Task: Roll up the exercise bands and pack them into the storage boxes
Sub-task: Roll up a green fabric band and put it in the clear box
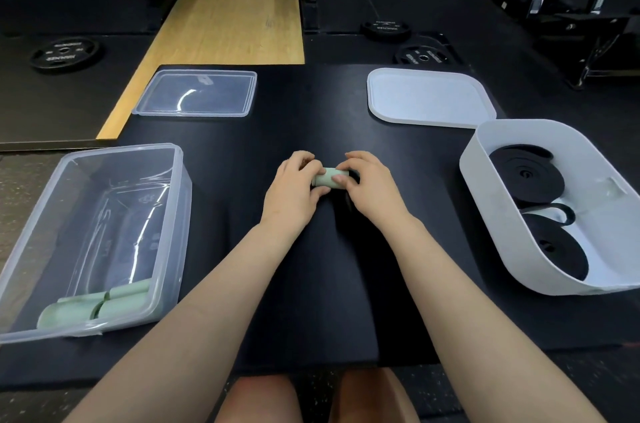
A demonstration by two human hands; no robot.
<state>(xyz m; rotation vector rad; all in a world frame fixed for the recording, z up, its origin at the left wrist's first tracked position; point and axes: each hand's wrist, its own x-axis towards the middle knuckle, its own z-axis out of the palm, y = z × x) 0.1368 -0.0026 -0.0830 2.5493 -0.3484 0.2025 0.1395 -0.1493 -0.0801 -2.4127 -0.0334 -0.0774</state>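
Two hands meet at the middle of the mat (311,104), and between them I see a small green roll (329,179); the left hand (294,190) curls its fingers round one end and the right hand (372,185) pinches the other, thumb on top. Most of the roll is covered by the fingers, so I cannot tell how tightly it is wound, and something dark under the right palm is too hidden for me to name. Left of the hands sits a clear box (173,215) with green rolls (97,305) at its near end; they overlap behind the hazy wall, and I count two or perhaps three. On the right, a white box (485,232) holds two black coils (526,177), the nearer one partly hidden by the rim, with a loose black loop between them. I count two lids lying flat at the far side: a clear lid (197,95) and a white lid (429,97). Three weight plates (64,54) lie on the dark gym floor beyond, one partly cut off by the mat's edge. A wooden platform (228,14) runs away from me between black rack posts, and a machine frame at top right is blurred. My knees show at the bottom edge.
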